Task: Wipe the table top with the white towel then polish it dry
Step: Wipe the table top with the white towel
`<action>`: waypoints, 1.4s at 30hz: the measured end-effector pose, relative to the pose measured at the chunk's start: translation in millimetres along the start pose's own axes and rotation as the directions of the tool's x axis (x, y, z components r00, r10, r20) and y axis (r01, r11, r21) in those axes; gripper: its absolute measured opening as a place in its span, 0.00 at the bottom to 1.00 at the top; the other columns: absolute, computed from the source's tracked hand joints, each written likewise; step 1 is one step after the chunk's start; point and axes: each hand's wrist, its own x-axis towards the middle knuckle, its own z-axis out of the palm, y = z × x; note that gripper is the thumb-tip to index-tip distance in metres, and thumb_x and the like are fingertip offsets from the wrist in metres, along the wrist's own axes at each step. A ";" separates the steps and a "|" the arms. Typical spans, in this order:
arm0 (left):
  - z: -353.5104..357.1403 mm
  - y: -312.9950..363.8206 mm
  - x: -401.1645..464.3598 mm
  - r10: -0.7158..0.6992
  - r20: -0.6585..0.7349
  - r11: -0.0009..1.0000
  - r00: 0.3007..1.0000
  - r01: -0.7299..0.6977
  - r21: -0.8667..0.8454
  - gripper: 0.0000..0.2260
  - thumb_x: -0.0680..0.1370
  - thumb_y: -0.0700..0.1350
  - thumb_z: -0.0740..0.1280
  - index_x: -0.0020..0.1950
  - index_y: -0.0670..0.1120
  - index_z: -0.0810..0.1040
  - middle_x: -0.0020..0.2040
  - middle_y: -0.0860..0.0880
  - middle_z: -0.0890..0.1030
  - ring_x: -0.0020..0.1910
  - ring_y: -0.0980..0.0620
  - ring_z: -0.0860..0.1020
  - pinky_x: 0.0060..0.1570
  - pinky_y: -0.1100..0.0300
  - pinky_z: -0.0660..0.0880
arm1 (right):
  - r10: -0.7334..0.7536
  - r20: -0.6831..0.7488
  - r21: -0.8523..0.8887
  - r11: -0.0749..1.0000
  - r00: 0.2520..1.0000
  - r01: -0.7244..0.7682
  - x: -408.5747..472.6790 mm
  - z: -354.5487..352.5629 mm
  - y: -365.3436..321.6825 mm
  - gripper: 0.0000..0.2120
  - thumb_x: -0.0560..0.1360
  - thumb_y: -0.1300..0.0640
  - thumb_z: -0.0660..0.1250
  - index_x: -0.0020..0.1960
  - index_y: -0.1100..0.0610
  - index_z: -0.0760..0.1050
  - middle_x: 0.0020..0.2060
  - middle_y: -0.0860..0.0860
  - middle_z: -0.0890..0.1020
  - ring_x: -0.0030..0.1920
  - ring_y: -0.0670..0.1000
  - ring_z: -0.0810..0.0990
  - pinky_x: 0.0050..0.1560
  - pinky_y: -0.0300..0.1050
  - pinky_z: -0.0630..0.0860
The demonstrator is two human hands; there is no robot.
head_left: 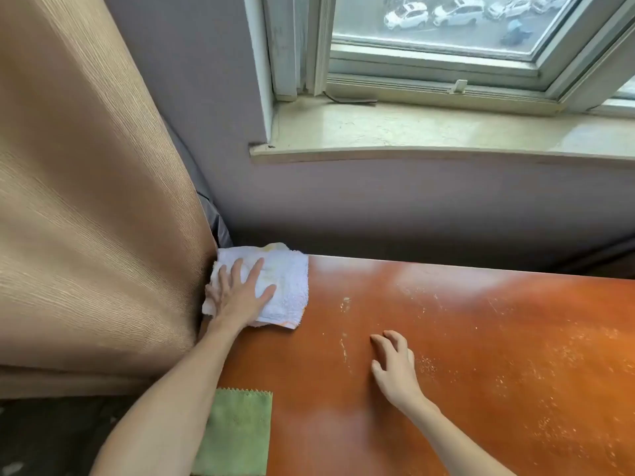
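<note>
A folded white towel (287, 286) lies at the far left corner of the reddish-brown table top (464, 355). My left hand (238, 293) presses flat on the towel with fingers spread. My right hand (393, 365) rests on the bare table near the middle, fingers slightly curled and holding nothing. White specks and scratch-like marks cover the table's right part.
A green cloth (237, 434) lies at the table's near left edge, partly under my left forearm. A tan curtain (86, 201) hangs against the table's left end. Behind the table are a grey wall and a window sill (412, 132).
</note>
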 end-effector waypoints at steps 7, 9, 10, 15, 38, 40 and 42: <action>15.2 20.9 -10.5 -0.085 -0.058 0.996 0.995 0.084 -0.020 0.31 0.79 0.69 0.51 0.80 0.64 0.46 0.82 0.48 0.44 0.80 0.39 0.43 0.73 0.30 0.43 | -0.009 0.058 0.018 1.000 0.998 0.008 3.7 -7.1 5.0 0.21 0.80 0.61 0.60 0.73 0.53 0.68 0.75 0.48 0.59 0.73 0.53 0.59 0.70 0.42 0.58; 21.9 31.3 -17.4 -0.112 -0.079 0.994 0.991 0.111 -0.023 0.32 0.79 0.70 0.50 0.80 0.63 0.45 0.82 0.47 0.45 0.80 0.39 0.44 0.73 0.30 0.44 | -0.013 0.069 0.034 0.999 0.998 0.011 5.0 -9.8 6.8 0.21 0.80 0.61 0.60 0.73 0.53 0.68 0.74 0.48 0.59 0.73 0.53 0.59 0.69 0.41 0.57; 24.8 37.8 -21.9 -0.124 -0.088 0.992 0.988 0.123 -0.024 0.32 0.79 0.70 0.50 0.80 0.63 0.45 0.82 0.47 0.46 0.80 0.38 0.45 0.73 0.30 0.45 | -0.009 0.075 0.040 0.999 0.997 0.006 6.6 -10.5 8.4 0.21 0.80 0.60 0.60 0.73 0.53 0.68 0.74 0.47 0.60 0.73 0.53 0.60 0.69 0.41 0.57; 44.6 77.1 -46.7 -0.140 -0.066 0.990 0.988 0.139 -0.017 0.34 0.77 0.72 0.49 0.81 0.62 0.46 0.82 0.45 0.49 0.79 0.36 0.48 0.71 0.28 0.47 | -0.020 0.062 0.095 0.995 0.998 0.014 11.6 -18.7 13.1 0.21 0.79 0.62 0.61 0.72 0.55 0.69 0.69 0.47 0.66 0.72 0.53 0.68 0.74 0.53 0.65; 87.3 70.6 -59.8 0.600 -0.189 0.797 0.777 -0.600 0.068 0.38 0.61 0.66 0.70 0.72 0.64 0.71 0.77 0.51 0.67 0.70 0.35 0.68 0.68 0.35 0.63 | -0.076 0.069 0.153 0.986 0.995 0.065 5.4 -32.7 8.4 0.28 0.81 0.58 0.63 0.78 0.45 0.60 0.69 0.36 0.66 0.64 0.43 0.73 0.62 0.37 0.70; 75.7 62.3 -47.7 0.430 -0.276 0.897 0.860 -0.441 0.025 0.36 0.65 0.67 0.69 0.73 0.62 0.71 0.77 0.50 0.67 0.70 0.37 0.67 0.67 0.39 0.62 | -0.080 0.041 0.107 0.991 0.996 0.075 5.8 -39.8 14.3 0.26 0.82 0.56 0.62 0.77 0.46 0.61 0.70 0.39 0.65 0.67 0.43 0.69 0.66 0.40 0.69; 62.6 46.6 -30.3 0.285 -0.301 0.956 0.910 -0.294 0.014 0.36 0.68 0.68 0.69 0.75 0.62 0.67 0.78 0.49 0.64 0.73 0.38 0.62 0.70 0.39 0.60 | -0.062 -0.015 0.053 0.997 0.998 0.063 3.0 -49.5 31.9 0.24 0.82 0.56 0.62 0.77 0.48 0.62 0.73 0.44 0.67 0.71 0.46 0.68 0.73 0.47 0.68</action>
